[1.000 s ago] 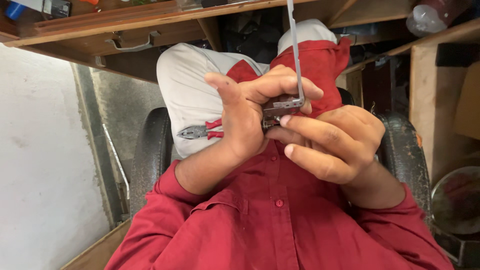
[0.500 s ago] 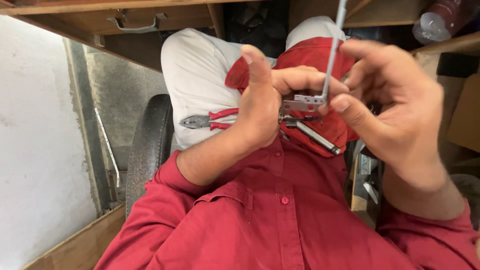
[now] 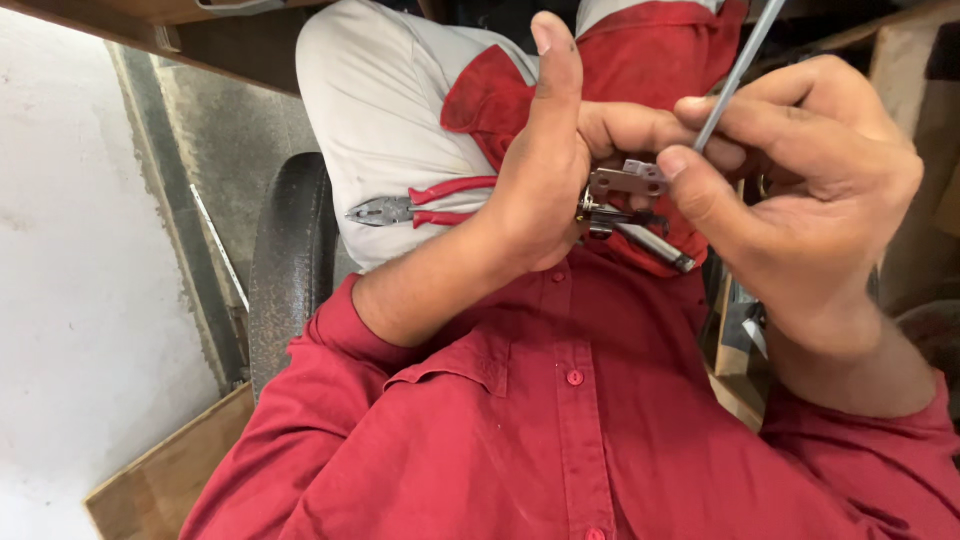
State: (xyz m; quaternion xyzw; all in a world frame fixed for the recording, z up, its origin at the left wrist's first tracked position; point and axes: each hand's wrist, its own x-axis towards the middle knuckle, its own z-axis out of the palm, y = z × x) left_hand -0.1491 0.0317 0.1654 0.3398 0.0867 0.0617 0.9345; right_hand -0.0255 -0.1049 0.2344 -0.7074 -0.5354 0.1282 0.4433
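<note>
My left hand (image 3: 545,175) grips a small brown metal bracket (image 3: 625,183) with holes, thumb raised. A dark metal part (image 3: 650,240) sticks out below the bracket toward the lower right. My right hand (image 3: 810,190) pinches a thin grey metal rod (image 3: 735,75) between thumb and forefinger; the rod's lower end meets the bracket and its upper end leaves the frame at the top. Both hands are held over my lap, above a red shirt (image 3: 560,420).
Red-handled pliers (image 3: 415,208) lie on my light trouser leg (image 3: 390,110). A black tyre (image 3: 285,270) stands at my left side. A wooden bench edge (image 3: 150,20) runs along the top left, a wooden board (image 3: 165,475) at lower left, a white wall (image 3: 70,250) on the left.
The view has drifted down and closer. My right hand rose from under the left hand to the right side of the bracket, and the rod tilted from upright to leaning right.
</note>
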